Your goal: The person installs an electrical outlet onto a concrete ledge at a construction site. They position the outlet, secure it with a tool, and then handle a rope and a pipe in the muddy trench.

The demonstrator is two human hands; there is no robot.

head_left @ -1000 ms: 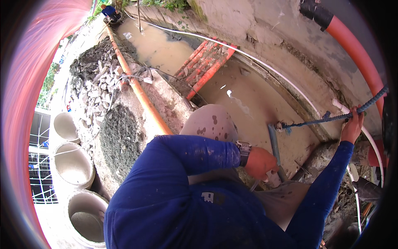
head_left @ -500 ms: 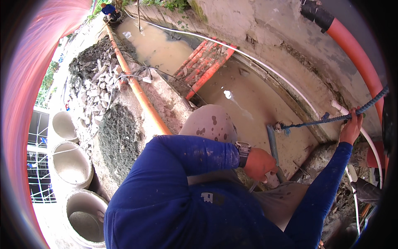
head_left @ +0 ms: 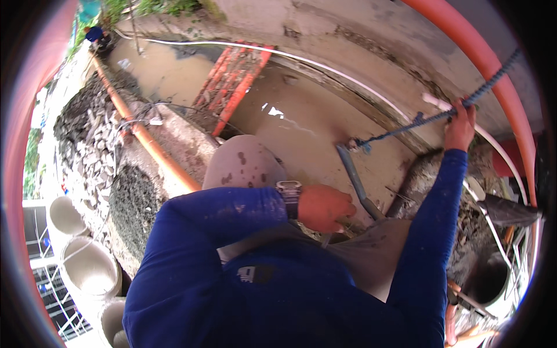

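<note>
My right hand (head_left: 460,124) grips a blue braided rope (head_left: 487,87), which slants from the upper right down to a small clump (head_left: 354,145) beside the upper end of a grey pipe (head_left: 354,171) in murky water (head_left: 301,139). My left hand (head_left: 326,207), below a watch on the wrist, is curled over a thin pale object (head_left: 326,236) that I cannot make out, left of the grey pipe. My knee (head_left: 238,162) is bent at the water's edge.
An orange pipe bundle (head_left: 241,87) spans the trench. A long orange pipe (head_left: 156,156) runs along the rubble-covered left bank (head_left: 98,145), beside concrete rings (head_left: 90,267). A concrete wall (head_left: 360,46), white pipes (head_left: 505,151) and a red pipe (head_left: 481,46) border the right. A person (head_left: 98,37) crouches far off.
The view has shifted, so the scene sits further left. My right hand is higher in the picture, and the rope slopes more steeply. My left hand appears further left and higher.
</note>
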